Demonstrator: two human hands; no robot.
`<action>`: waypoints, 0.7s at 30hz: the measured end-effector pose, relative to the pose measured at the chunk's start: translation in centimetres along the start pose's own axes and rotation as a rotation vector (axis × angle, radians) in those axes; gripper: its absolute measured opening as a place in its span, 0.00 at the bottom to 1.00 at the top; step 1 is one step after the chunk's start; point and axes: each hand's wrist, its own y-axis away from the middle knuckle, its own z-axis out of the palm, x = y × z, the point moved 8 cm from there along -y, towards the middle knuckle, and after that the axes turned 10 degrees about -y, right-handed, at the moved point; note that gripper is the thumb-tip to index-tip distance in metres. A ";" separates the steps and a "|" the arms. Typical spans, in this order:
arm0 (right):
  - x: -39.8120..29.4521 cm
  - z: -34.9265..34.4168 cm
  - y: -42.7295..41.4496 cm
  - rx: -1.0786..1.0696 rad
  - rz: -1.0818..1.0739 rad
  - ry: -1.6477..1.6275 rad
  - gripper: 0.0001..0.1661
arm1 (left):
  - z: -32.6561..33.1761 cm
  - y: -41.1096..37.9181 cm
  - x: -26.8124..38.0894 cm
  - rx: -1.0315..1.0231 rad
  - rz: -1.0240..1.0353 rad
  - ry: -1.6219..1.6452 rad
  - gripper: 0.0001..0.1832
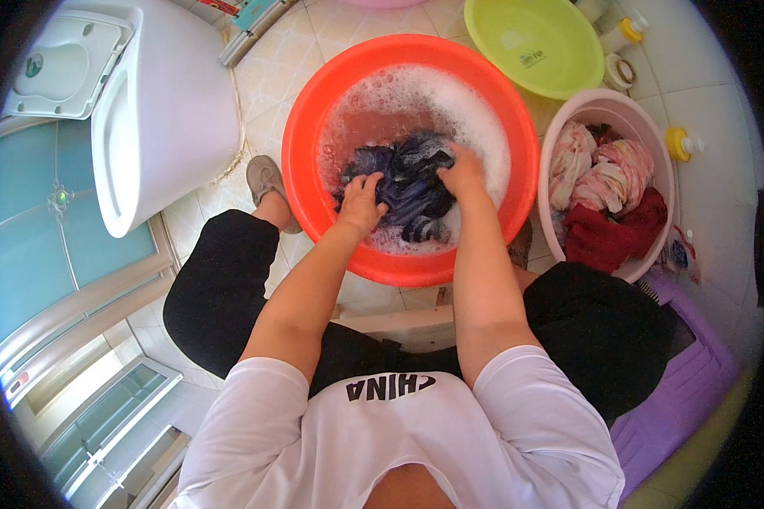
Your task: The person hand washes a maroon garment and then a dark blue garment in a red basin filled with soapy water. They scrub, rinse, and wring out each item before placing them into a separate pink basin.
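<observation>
A dark navy, wet garment (414,184) lies bunched in soapy water inside a large orange-red plastic basin (302,121) in front of me. My left hand (361,202) grips the garment's left side, thumb and fingers spread around a fold. On the opposite side, my right hand (465,170) has cloth between its thumb and fingers. White suds (477,108) cover much of the water, thickest at the far right. Parts of the garment under the foam are hidden.
A pink tub (551,235) with patterned and dark red clothes stands right of the basin. Beyond it are a yellow-green basin (516,44) and bottles with yellow collars (677,144) by the wall. A white toilet (184,83) is at left, a purple plastic item (675,388) at lower right.
</observation>
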 end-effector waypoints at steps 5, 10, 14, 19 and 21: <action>2.1 2.6 -0.1 -0.007 0.085 -0.154 0.28 | 2.7 -0.2 -1.5 -0.073 -0.066 0.054 0.37; -0.2 0.8 0.7 -0.075 0.087 -0.253 0.15 | 3.1 -1.9 -3.5 -0.070 0.061 0.199 0.34; -5.5 -3.7 1.4 -0.003 -0.198 -0.429 0.12 | -1.1 -3.9 -0.8 -0.296 -0.016 0.183 0.30; -16.1 -8.9 4.6 -0.125 -0.493 -0.614 0.10 | -12.6 -3.0 6.1 0.011 0.292 0.603 0.28; -20.1 -10.8 7.2 -0.158 -0.592 -0.610 0.10 | -16.9 -1.3 8.1 0.015 0.377 0.631 0.27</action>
